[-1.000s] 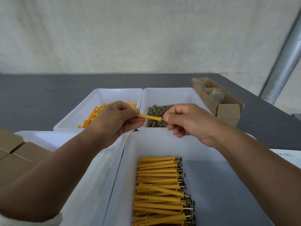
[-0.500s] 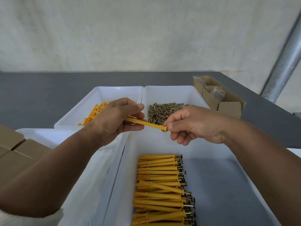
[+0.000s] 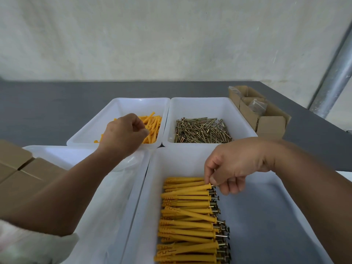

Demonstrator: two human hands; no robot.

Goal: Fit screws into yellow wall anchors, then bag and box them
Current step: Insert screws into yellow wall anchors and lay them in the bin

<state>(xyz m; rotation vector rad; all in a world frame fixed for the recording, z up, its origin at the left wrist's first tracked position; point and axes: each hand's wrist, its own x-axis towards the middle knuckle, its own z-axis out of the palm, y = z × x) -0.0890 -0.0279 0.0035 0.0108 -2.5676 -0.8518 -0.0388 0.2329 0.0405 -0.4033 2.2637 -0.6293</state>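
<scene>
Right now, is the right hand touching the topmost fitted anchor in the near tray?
Touching. The head view shows the right hand pinching the screw end of the fitted anchor between thumb and forefinger.

Four white trays (image 3: 200, 107) and two hands (image 3: 122, 134) show.

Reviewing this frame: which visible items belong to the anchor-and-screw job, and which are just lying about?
Job:
- loose anchors under the left hand
- screws
- fitted anchors, one pinched by the right hand
- open cardboard box holding bags

Lying about:
- metal pole
- paper sheet at the right edge
- closed boxes, use unclear
</scene>
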